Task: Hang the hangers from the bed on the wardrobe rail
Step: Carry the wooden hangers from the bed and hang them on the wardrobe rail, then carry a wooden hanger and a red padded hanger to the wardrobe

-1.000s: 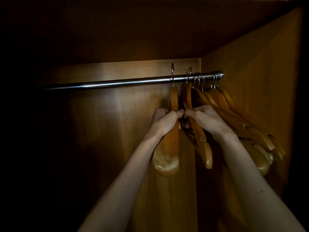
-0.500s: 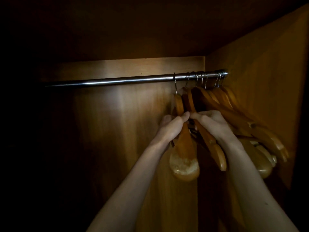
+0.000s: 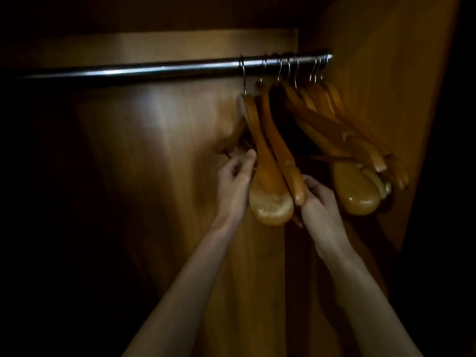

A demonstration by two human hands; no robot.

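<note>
Left hand (image 3: 235,176) at frame centre, fingers curled, fingertips pinching the crossbar end of the leftmost hanger (image 3: 268,181). Right hand (image 3: 318,195) just right of it, fingers curled against the lower end of the second hanger (image 3: 284,161); whether it actually grips that one, cannot tell.

Wardrobe (image 3: 386,73): dark wood interior, back panel lit at centre, side wall at right of frame. It holds one metal rail (image 3: 154,69) running across the upper frame into the right wall.

All hangers are on the rail, bunched at its right end. Hooks counted: 8 — one set apart at left, four in a middle cluster, three tight against the wall (image 3: 319,70). Bodies are wooden with broad rounded ends; the right-hand bunch (image 3: 360,197) overlaps, so the body count is unconfirmed.
</note>
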